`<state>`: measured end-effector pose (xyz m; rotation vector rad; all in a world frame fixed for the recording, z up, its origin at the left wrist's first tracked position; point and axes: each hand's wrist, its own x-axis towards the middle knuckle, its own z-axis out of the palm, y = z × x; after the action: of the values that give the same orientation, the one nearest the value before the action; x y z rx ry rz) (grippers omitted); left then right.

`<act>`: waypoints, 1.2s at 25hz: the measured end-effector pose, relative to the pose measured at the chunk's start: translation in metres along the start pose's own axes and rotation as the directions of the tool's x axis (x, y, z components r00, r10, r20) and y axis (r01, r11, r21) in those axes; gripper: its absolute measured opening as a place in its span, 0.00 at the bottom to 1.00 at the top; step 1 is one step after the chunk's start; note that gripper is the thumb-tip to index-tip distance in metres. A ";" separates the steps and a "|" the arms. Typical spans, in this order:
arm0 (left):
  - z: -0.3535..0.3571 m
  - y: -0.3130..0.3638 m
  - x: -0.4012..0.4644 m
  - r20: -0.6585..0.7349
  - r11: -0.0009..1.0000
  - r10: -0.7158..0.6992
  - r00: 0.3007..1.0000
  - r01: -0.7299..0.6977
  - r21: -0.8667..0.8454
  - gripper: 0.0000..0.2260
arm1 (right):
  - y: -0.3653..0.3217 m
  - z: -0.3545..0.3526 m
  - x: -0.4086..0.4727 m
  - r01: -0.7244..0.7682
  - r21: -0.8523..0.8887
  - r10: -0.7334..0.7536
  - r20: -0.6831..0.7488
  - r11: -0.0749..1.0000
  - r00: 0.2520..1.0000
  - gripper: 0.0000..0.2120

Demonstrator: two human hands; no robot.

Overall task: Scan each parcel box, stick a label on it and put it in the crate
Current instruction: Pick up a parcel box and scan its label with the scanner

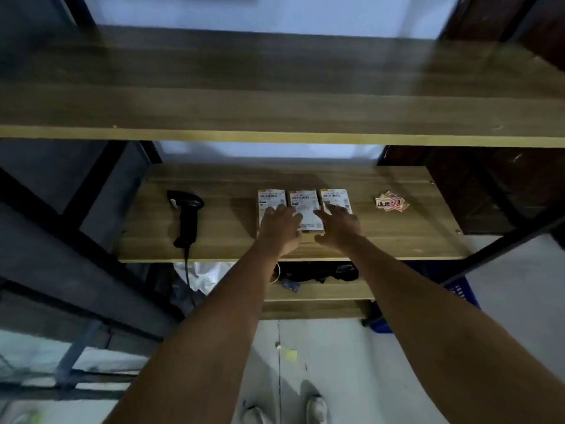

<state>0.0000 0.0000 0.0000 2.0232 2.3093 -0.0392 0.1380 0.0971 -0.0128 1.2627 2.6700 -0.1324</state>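
Three parcel boxes with white printed labels lie side by side on the middle wooden shelf (397, 237): a left box (270, 198), a middle box (305, 203) and a right box (336, 197). My left hand (281, 228) rests flat on the left box, its fingers straight. Over the right box lies my right hand (337, 226), fingers spread and touching it. A black barcode scanner (186, 215) lies left of the boxes, its cable hanging off the shelf's front edge. To the right sits a small pile of red-and-white stickers (391, 201).
A bare upper wooden shelf (275, 96) juts out above. The lower shelf (321, 293) holds dark items and a white bag (201, 275). A blue crate (461, 290) stands on the floor at the lower right. Black metal frame posts flank the shelves.
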 end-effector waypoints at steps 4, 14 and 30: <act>0.016 0.013 0.015 0.063 0.999 -0.014 0.998 0.011 0.040 0.18 | -0.001 0.028 0.007 0.024 0.017 -0.024 -0.016 1.000 1.000 0.38; 0.025 0.001 0.070 0.071 0.992 -0.122 0.990 0.123 -0.013 0.24 | 0.009 0.026 0.074 0.035 0.019 -0.035 0.000 0.999 0.999 0.42; 0.023 -0.031 0.091 -0.079 0.895 -0.350 0.934 0.308 -0.322 0.31 | 0.005 0.006 0.122 0.021 0.302 0.060 -0.257 0.953 0.965 0.35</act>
<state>-0.0417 0.0843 -0.0305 1.5155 2.5254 0.4231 0.0670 0.1916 -0.0439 1.4889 2.9480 -0.4131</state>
